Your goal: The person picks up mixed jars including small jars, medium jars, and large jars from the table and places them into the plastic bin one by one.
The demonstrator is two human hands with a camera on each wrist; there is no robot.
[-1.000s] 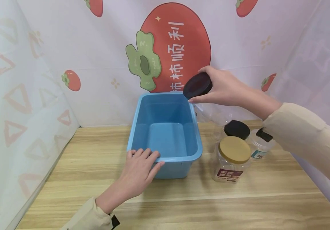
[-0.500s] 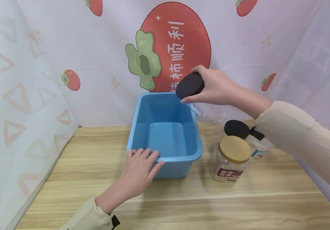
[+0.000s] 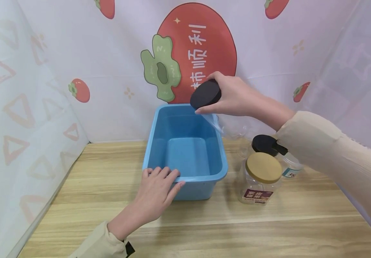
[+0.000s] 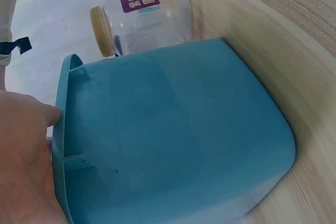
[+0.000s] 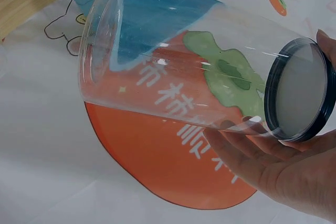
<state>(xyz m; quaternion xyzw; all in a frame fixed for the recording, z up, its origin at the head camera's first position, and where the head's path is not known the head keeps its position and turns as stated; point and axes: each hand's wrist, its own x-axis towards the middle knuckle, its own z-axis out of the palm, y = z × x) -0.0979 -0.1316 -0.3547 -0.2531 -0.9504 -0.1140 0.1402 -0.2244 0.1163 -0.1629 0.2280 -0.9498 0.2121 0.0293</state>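
Note:
A clear plastic jar (image 5: 157, 82) with a black lid (image 3: 206, 94) is held tilted in the air by my right hand (image 3: 237, 96), which grips it around the lid. The jar hangs over the far right rim of a blue plastic basin (image 3: 185, 178). In the head view its transparent body is hard to make out; the right wrist view shows nothing inside it. My left hand (image 3: 154, 193) holds the basin's near rim, fingers hooked over the inside and thumb (image 4: 50, 114) on the outer side. The basin's visible floor is bare.
Right of the basin stands a clear jar with a gold lid (image 3: 263, 167) and a dark red label. Behind it are a black-lidded jar (image 3: 264, 144) and a small clear tub (image 3: 291, 168) with a teal label. A printed cloth (image 3: 114, 46) hangs behind the wooden table (image 3: 114, 161).
My right hand has carried the black-lidded jar leftward, from right of the basin to above its far right rim. The left hand and basin have stayed put.

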